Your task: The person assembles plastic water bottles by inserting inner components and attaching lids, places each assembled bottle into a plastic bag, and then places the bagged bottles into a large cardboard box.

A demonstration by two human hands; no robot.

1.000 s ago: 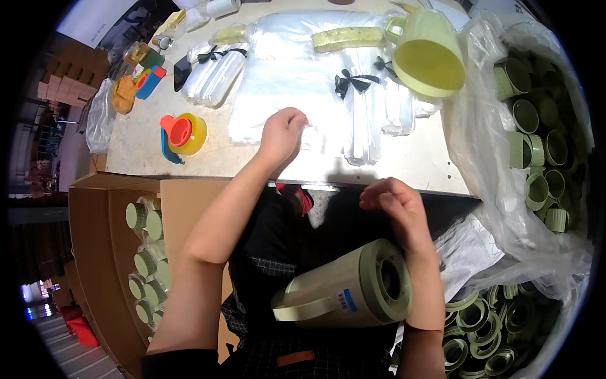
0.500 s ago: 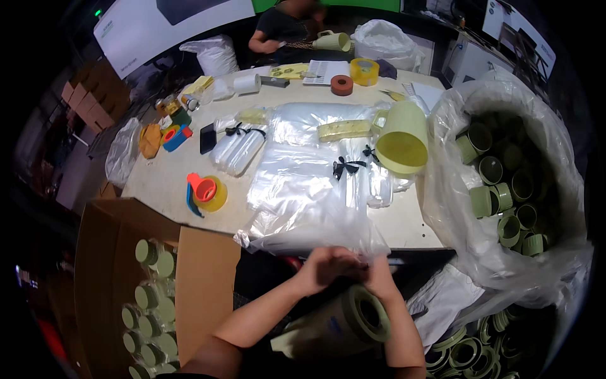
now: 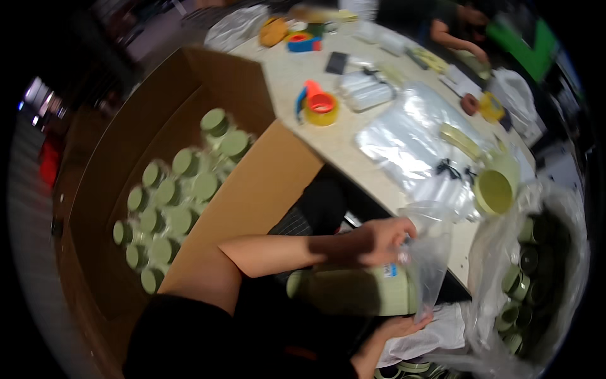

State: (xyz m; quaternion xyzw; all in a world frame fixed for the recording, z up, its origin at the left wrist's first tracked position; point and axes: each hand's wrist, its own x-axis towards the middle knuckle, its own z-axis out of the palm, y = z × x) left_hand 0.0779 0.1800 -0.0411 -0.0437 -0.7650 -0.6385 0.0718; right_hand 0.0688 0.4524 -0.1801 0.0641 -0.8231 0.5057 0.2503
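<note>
A pale green jug-like vessel (image 3: 353,294) with a small blue label lies sideways across my lap, its right end at the mouth of a clear plastic bag (image 3: 432,252). My left hand (image 3: 385,241) pinches the upper edge of this bag, above the vessel. Below, my right hand (image 3: 409,325) grips the bag's lower edge, its fingers partly hidden by the film. On the table, a flat stack of clear bags (image 3: 394,136) lies beyond my hands, with a green pitcher-like container (image 3: 494,191) standing near its right end.
A cardboard box (image 3: 252,196) at left holds several bagged green-lidded vessels (image 3: 185,162). A plastic-lined bin (image 3: 480,284) of green cups stands at right. Tape dispenser (image 3: 320,107), dark phone-like slab (image 3: 337,62) and wrapped bundles (image 3: 366,88) lie on the table. A co-worker sits across.
My view has swung left toward the box. A bag has come off the stack's near edge, and its mouth is now spread over the vessel's end, with my hands farther apart.
</note>
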